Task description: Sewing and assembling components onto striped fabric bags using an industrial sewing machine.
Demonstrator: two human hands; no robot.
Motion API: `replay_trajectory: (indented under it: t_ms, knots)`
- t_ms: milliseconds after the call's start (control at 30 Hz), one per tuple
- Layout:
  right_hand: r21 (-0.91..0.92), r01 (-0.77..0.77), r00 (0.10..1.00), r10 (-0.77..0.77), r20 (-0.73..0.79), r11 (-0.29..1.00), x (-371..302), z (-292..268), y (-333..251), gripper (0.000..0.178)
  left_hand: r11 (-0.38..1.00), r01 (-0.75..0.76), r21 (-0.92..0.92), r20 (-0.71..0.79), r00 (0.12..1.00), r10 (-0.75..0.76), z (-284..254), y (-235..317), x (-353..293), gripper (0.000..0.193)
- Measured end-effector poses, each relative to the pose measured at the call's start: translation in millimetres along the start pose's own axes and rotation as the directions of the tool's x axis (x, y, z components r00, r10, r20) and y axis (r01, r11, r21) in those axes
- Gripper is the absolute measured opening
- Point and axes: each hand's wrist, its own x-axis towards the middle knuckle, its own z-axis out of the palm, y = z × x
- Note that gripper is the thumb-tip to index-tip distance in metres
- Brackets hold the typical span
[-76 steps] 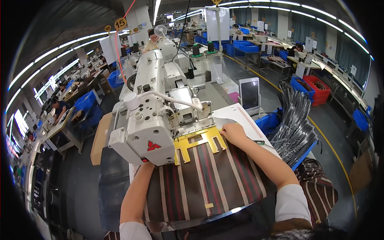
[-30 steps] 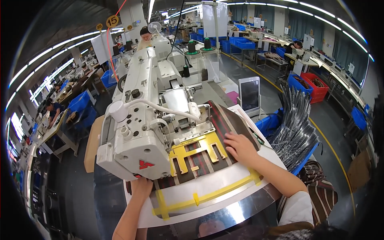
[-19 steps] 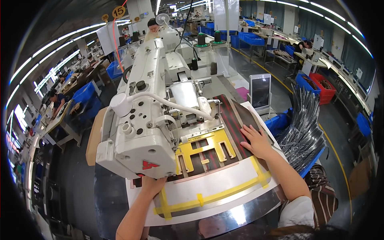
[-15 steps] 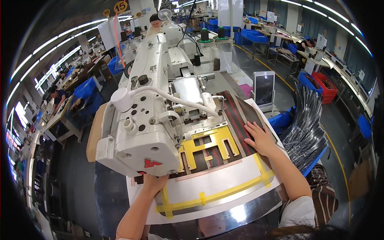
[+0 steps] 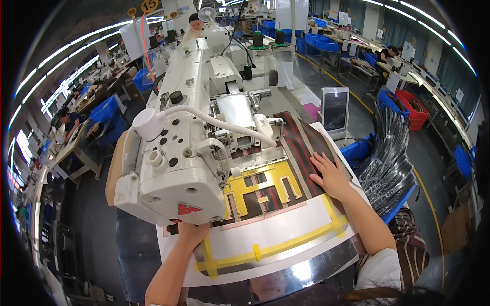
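My right hand (image 5: 332, 176) lies flat, fingers spread, on a dark striped panel (image 5: 301, 140) to the right of the sewing machine. My left hand (image 5: 194, 234) reaches under the front of the white machine head (image 5: 178, 178); its fingers are hidden there. Between my hands a yellow clamp plate (image 5: 265, 186) with slots presses on the dark panel, with red stripes showing through its openings. Under the panel is a white sheet (image 5: 275, 229) edged with yellow tape (image 5: 286, 248).
A small screen (image 5: 335, 109) stands behind the panel's right side. Bundled dark strips in clear plastic (image 5: 385, 158) fill a blue bin (image 5: 400, 204) at right. Green-based thread cones (image 5: 258, 41) stand at the back. A person (image 5: 194, 26) is behind the machine.
The whole view has shifted slightly to the left. Both hands keep their places, the right on the panel and the left under the machine head.
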Motion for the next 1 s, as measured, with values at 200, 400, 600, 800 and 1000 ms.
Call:
replay_trajectory:
  t_ms: [200,400,600,800,1000]
  knots:
    - [0.077,0.021,0.997,-0.027,0.078,0.997,-6.7,-8.9,-15.5,0.067,0.999,-0.010,0.036,0.044,0.999,0.009,-11.3,14.5,4.9,0.026]
    - [0.051,0.008,0.996,-0.012,0.087,0.999,-8.1,-8.4,-17.1,0.069,1.000,-0.016,0.005,0.057,0.998,0.016,-10.3,5.9,4.7,0.028]
    - [0.065,-0.009,0.993,0.002,0.114,0.998,-9.7,-13.3,-17.8,0.069,0.997,0.045,-0.063,0.068,0.997,-0.041,-15.4,18.0,5.1,0.027]
    - [0.068,-0.026,0.991,0.017,0.134,0.997,-9.7,-13.5,-19.3,0.069,1.000,-0.013,0.000,0.045,0.999,0.013,-11.7,6.6,0.7,0.026]
    - [0.067,-0.024,0.992,0.016,0.127,0.997,-9.8,-12.8,-17.4,0.068,0.999,-0.046,0.000,0.025,0.999,0.046,-9.8,6.4,2.1,0.025]
